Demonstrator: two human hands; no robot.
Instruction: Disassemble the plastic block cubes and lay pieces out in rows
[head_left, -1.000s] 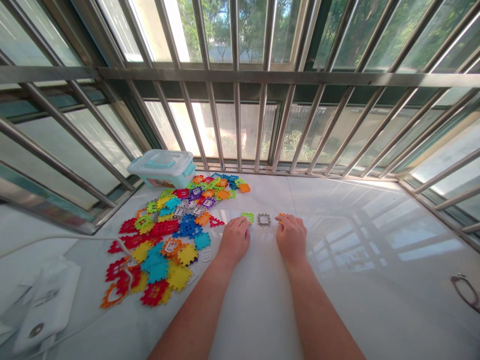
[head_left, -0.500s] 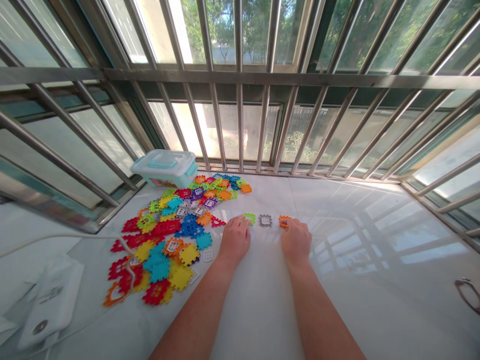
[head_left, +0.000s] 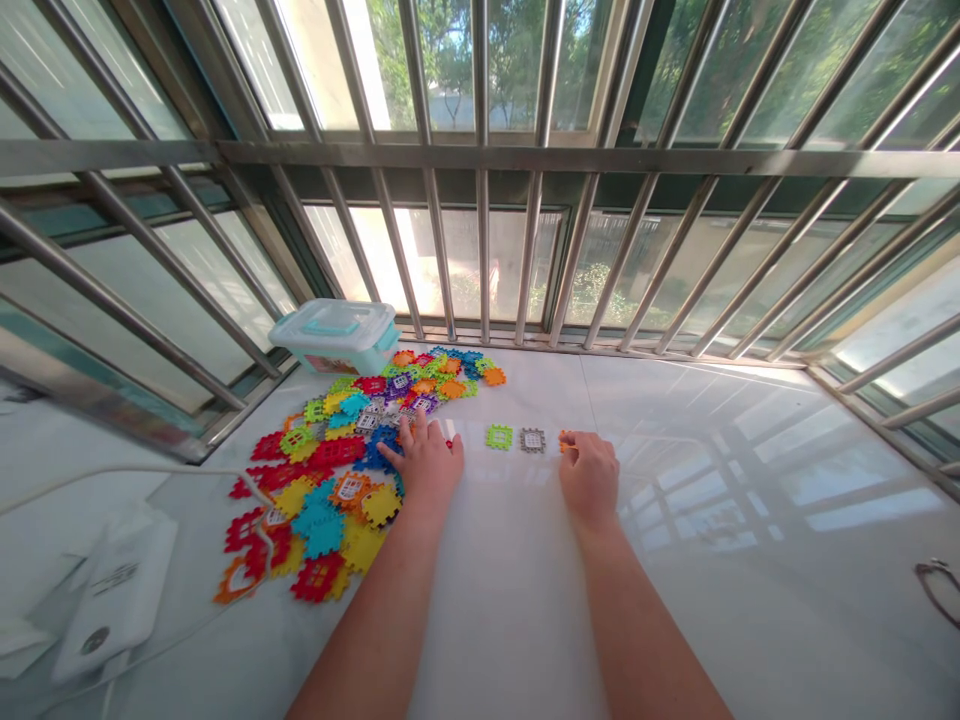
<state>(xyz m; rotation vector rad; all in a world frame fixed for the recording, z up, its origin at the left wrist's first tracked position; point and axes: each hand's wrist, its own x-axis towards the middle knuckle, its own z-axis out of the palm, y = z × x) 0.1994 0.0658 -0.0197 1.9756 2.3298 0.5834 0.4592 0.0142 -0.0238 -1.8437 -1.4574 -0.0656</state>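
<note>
A heap of colourful interlocking plastic tiles [head_left: 337, 470] spreads over the left of a white glossy surface [head_left: 712, 500]. My left hand [head_left: 424, 462] lies on the heap's right edge, fingers spread over orange and blue tiles. To its right a green tile [head_left: 498, 436] and a grey tile [head_left: 532, 439] lie in a row, untouched. My right hand [head_left: 589, 475] rests flat beside them, its fingertips on an orange tile [head_left: 564, 438] that is mostly hidden.
A pale blue lidded storage box [head_left: 336, 335] stands behind the heap by the window bars [head_left: 480, 200]. A white device with a cable [head_left: 112, 595] lies at the lower left. A dark ring-shaped object [head_left: 941, 585] sits at the far right edge.
My left hand has left the green tile and moved left onto the tile heap. My right hand stays on the orange tile.
</note>
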